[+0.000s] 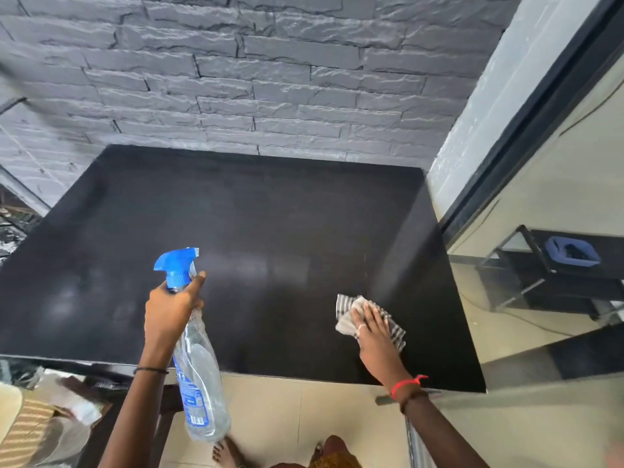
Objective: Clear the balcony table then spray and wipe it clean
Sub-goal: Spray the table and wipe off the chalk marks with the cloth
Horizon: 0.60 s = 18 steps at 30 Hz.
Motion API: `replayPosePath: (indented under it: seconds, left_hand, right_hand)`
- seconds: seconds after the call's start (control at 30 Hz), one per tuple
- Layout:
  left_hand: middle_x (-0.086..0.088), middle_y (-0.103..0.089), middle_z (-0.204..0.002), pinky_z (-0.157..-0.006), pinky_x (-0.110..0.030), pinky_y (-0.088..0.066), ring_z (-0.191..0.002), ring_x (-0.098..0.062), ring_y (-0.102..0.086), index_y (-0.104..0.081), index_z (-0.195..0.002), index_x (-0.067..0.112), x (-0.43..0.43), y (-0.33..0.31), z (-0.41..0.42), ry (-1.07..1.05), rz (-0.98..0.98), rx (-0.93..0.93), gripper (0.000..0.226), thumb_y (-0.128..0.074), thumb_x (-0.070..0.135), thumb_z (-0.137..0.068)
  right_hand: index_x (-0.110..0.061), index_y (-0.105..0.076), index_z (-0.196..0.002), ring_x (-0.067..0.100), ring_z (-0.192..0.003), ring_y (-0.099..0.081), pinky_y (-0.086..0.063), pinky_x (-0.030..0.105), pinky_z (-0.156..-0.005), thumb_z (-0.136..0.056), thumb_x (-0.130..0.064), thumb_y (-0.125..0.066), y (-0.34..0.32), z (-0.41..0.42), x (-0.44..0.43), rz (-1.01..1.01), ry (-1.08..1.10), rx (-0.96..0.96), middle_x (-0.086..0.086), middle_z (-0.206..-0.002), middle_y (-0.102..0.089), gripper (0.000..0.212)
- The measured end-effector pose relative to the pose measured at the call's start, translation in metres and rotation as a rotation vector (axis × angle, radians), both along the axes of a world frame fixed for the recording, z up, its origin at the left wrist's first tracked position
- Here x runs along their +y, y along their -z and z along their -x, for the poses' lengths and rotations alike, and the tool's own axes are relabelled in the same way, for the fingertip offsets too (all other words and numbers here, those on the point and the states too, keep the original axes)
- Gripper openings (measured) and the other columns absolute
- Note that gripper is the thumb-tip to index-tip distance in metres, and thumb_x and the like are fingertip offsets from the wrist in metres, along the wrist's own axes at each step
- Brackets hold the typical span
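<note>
The black balcony table (256, 211) fills the middle of the view and nothing else stands on it. My left hand (169, 310) grips a clear spray bottle (199, 376) with a blue trigger head, held over the table's near left part, nozzle aimed right. A faint mist hangs in front of the nozzle above the tabletop. My right hand (373, 336) lies flat, fingers spread, pressing a grey striped cloth (347, 315) onto the table's near right part.
A grey stone-brick wall (270, 79) rises behind the table. A glass door with a black frame (526, 130) stands along the right. Cream floor tiles (287, 410) and my feet show below the near edge. Blurred clutter lies at the lower left.
</note>
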<state>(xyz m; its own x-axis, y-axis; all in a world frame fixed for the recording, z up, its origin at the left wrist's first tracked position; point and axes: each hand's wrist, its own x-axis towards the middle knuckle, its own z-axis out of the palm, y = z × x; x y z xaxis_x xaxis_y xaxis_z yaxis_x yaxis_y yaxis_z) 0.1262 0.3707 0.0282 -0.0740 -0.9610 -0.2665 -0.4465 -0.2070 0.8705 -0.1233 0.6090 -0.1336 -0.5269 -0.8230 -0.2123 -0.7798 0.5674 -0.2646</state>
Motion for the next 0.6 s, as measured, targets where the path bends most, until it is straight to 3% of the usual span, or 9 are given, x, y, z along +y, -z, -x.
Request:
replayPosePath:
  seconds: [0.13,0.23,0.33,0.43,0.5,0.6]
  left_hand:
    - [-0.004,-0.064,-0.063,-0.08,-0.048,-0.053,-0.06,-0.022,-0.06,-0.06,-0.071,0.014,-0.021,0.003,-0.033,-0.018,-0.006,-0.015,0.028,-0.068,0.036,-0.085]
    - [-0.003,-0.064,-0.065,-0.082,-0.048,-0.054,-0.063,-0.023,-0.062,-0.06,-0.072,0.015,-0.038,0.004,-0.05,-0.016,-0.008,-0.033,0.027,-0.068,0.037,-0.086]
    - [-0.003,-0.064,-0.066,-0.083,-0.048,-0.054,-0.063,-0.024,-0.062,-0.058,-0.072,0.017,-0.054,0.004,-0.059,0.001,-0.024,-0.028,0.027,-0.067,0.038,-0.086]
    - [-0.002,-0.065,-0.064,-0.085,-0.05,-0.055,-0.066,-0.027,-0.064,-0.059,-0.07,0.017,-0.074,0.001,-0.067,0.012,-0.031,-0.033,0.029,-0.069,0.041,-0.083]
    - [-0.002,-0.065,-0.062,-0.084,-0.051,-0.055,-0.065,-0.027,-0.064,-0.06,-0.069,0.017,-0.09,-0.001,-0.073,0.018,-0.033,-0.017,0.03,-0.068,0.044,-0.078]
    - [-0.002,-0.065,-0.059,-0.082,-0.051,-0.056,-0.063,-0.028,-0.065,-0.059,-0.067,0.018,-0.112,-0.003,-0.082,0.025,-0.038,0.023,0.033,-0.066,0.05,-0.07]
  right_hand:
    - [-0.018,-0.021,-0.149,0.029,-0.146,-0.004,-0.002,0.045,-0.117,-0.089,-0.005,-0.041,-0.009,-0.038,-0.09,0.023,-0.054,-0.02,0.008,-0.158,-0.01,0.064]
    - [-0.016,-0.044,-0.139,0.035,-0.138,-0.029,-0.026,0.056,-0.111,-0.079,-0.007,-0.038,-0.004,-0.095,-0.137,0.045,-0.146,-0.026,0.012,-0.149,-0.034,0.06]
    - [-0.019,-0.057,-0.127,0.033,-0.125,-0.05,-0.038,0.051,-0.101,-0.069,-0.013,-0.03,0.005,-0.152,-0.155,0.069,-0.248,-0.012,0.011,-0.137,-0.052,0.064]
    - [-0.024,-0.051,-0.133,0.027,-0.129,-0.046,-0.026,0.045,-0.112,-0.065,-0.009,-0.028,0.004,-0.195,-0.144,0.048,-0.35,0.017,0.007,-0.141,-0.049,0.073]
    - [-0.027,-0.041,-0.138,0.023,-0.133,-0.041,-0.017,0.039,-0.109,-0.062,-0.007,-0.027,0.007,-0.201,-0.123,0.007,-0.385,0.02,0.003,-0.145,-0.043,0.08]
    - [-0.028,-0.037,-0.141,0.019,-0.138,-0.032,-0.016,0.037,-0.109,-0.063,-0.006,-0.029,0.006,-0.174,-0.097,0.014,-0.351,0.055,0.001,-0.148,-0.039,0.081]
